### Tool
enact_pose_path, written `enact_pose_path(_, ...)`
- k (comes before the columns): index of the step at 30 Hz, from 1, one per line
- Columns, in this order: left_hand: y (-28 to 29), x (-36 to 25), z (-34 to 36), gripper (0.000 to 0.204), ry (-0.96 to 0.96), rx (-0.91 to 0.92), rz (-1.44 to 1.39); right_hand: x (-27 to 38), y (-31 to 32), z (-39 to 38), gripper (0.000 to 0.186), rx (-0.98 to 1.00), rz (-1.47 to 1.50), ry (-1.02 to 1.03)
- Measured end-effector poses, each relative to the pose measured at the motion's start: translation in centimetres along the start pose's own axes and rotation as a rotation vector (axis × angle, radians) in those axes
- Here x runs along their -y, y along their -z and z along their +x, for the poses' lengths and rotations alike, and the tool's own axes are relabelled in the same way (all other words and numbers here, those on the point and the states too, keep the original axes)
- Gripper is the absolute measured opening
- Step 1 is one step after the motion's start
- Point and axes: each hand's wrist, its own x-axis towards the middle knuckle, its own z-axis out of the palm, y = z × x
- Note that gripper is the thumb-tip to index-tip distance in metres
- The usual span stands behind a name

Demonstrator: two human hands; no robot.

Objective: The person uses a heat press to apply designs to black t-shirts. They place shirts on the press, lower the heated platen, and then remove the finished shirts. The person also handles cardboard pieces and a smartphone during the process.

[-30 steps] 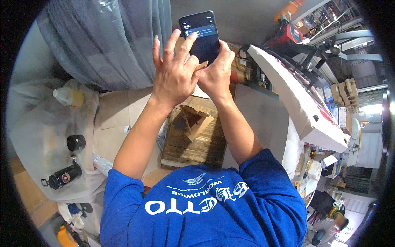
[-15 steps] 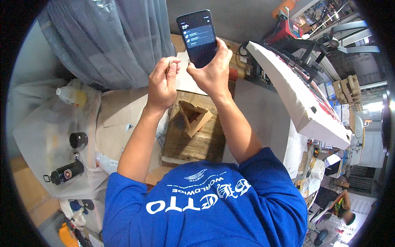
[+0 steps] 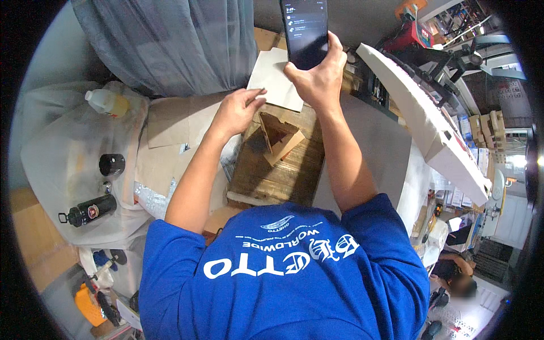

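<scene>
My right hand (image 3: pixel 323 82) is shut on a black smartphone (image 3: pixel 305 34) with its screen lit, held high at the top of the view. My left hand (image 3: pixel 238 107) is lower and to the left, fingers loosely bent and apart, with nothing clearly visible in them. It is beside a pale sheet (image 3: pixel 275 76) on the worktop. Just below it, a small folded cardboard piece (image 3: pixel 289 144) rests on a worn wooden board (image 3: pixel 266 181).
Grey drape (image 3: pixel 161 42) at back left. Plastic jug (image 3: pixel 105 102), black cup (image 3: pixel 111 164) and black bottle (image 3: pixel 90 209) on the left. Long white padded object (image 3: pixel 425 127) slants along the right, near a cluttered bench. Another person (image 3: pixel 456 275) is at lower right.
My right hand has moved the phone up and to the right. My left hand has left the screen and dropped down, its fingers bending. The other person's posture has changed.
</scene>
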Motion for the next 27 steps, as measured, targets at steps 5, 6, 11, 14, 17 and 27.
enact_pose_path(5,-1.9,1.2,-1.6,0.038,0.083,0.120,0.130,-0.3,0.8,-0.9,0.093,0.093,0.017,-0.067)
enact_pose_path(6,-2.1,1.1,-1.7,0.040,0.123,0.145,0.095,-0.2,0.8,-1.1,0.093,0.091,0.027,-0.068)
enact_pose_path(11,-2.0,0.8,-1.8,0.045,0.072,0.112,0.159,0.1,1.1,-1.7,0.098,0.119,0.050,-0.071)
enact_pose_path(14,-2.2,1.0,-2.2,0.042,0.077,0.045,0.241,0.1,1.4,-1.9,0.101,0.135,0.054,-0.087)
enact_pose_path(17,-2.9,1.5,-2.4,0.037,0.040,-0.059,0.222,-0.3,1.9,-2.0,0.099,0.146,0.082,-0.057)
enact_pose_path(27,-3.5,3.1,-1.8,0.042,0.102,-0.256,0.096,-2.6,4.0,-4.1,0.096,0.396,0.658,-0.294)
